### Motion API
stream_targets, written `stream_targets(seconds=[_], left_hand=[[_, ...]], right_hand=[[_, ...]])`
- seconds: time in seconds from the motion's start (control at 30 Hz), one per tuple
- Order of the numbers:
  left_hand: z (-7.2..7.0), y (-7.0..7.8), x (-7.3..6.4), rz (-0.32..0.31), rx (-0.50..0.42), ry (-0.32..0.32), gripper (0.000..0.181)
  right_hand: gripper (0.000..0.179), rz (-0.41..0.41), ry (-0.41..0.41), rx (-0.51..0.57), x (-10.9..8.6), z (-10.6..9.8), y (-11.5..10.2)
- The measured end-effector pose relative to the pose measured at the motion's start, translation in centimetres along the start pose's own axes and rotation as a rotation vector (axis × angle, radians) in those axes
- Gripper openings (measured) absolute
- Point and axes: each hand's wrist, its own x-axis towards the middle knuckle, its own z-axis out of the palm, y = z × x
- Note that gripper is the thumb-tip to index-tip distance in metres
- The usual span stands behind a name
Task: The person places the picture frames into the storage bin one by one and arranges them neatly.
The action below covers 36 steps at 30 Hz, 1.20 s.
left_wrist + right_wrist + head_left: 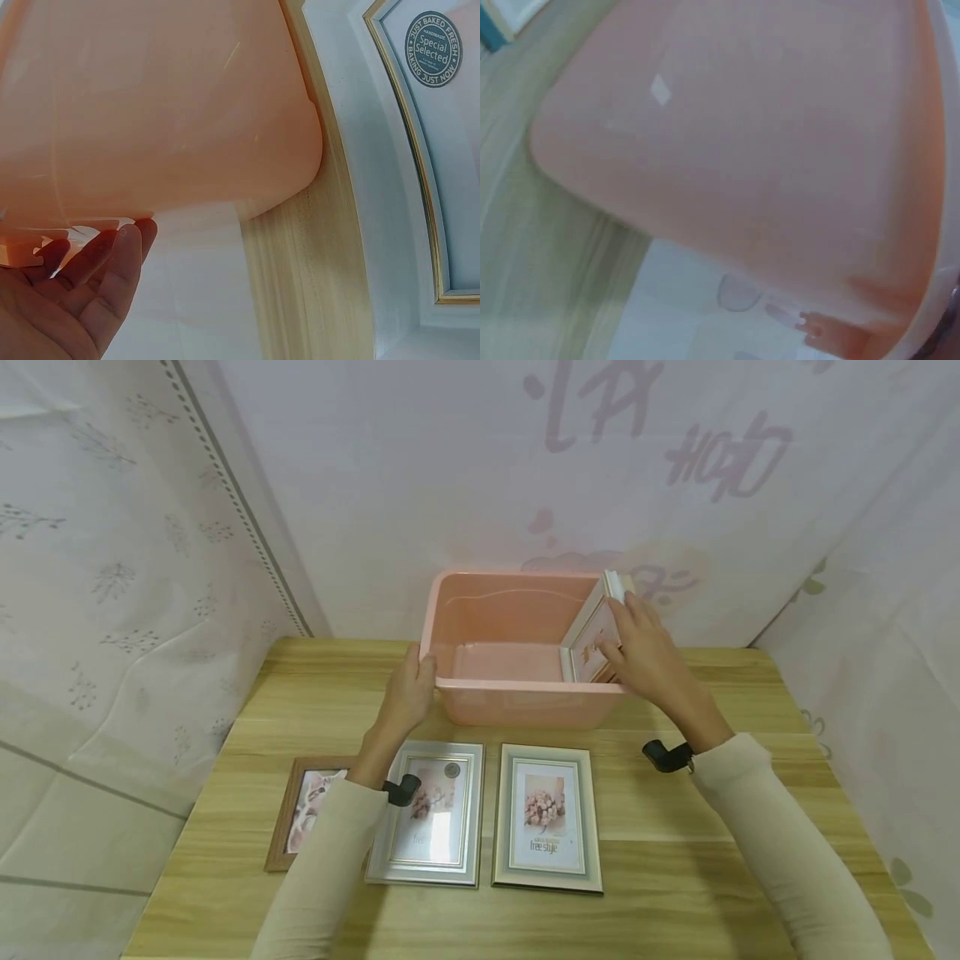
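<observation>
Nearest the person, two pale sleeves [780, 835] are reaching forward over one wooden table [652, 885]. Three picture frames are lying flat on it, all on the near side of the hands. A brown frame [306, 810] with an animal print is lying nearer than the left hand [408, 689] and to its left, the forearm partly covering it. A silver frame [431, 818] is lying just on the near side of the same hand, one round dark sticker [433, 49] on it reading "JUST BAKED FRESH", "HANDMADE", "Special Selected" and "BAKING JUST NOW". A champagne frame [546, 818] is lying nearer than both hands and between them, its flower print showing "free style" under a line too small to read.

Beyond these, one pink basin [525, 703] is sitting between the hands. The left hand is gripping its left end, fingers curling round the rim. At the other end the right hand [645, 647] is pinching a white frame [588, 639] between thumb and fingers; this frame is standing tilted inside the basin, right at the fingertips. Whether another is standing behind it I cannot tell.

Farthest, beyond both hands, a pale cloth [420, 485] is hanging, bearing big lettering I cannot read surely.
</observation>
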Motion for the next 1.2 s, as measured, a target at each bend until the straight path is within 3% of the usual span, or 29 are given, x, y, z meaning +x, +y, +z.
stream_targets(seconds=[0.23, 0.47, 0.87, 0.97, 1.2], left_hand=[[0.0, -0.1, -0.1, -0.009, 0.004, 0.002, 0.039], [-0.1, -0.2, -0.1, -0.010, 0.001, -0.003, 0.042], [0.0, -0.4, 0.0, 0.009, -0.027, 0.005, 0.040], [0.0, -0.4, 0.0, 0.014, -0.022, 0.006, 0.041], [0.0, -0.5, 0.0, 0.023, -0.018, 0.008, 0.044]], right_hand=[[0.067, -0.039, 0.043, 0.029, -1.2, 0.6, 0.4], [0.068, -0.050, 0.017, -0.011, -2.4, 0.7, 0.2], [0.062, -0.080, 0.085, -0.080, -5.0, 0.0, -1.3], [0.057, -0.129, 0.143, -0.119, -5.7, 0.1, -1.8], [0.045, -0.361, 0.372, -0.155, -7.4, 1.4, -3.1]])
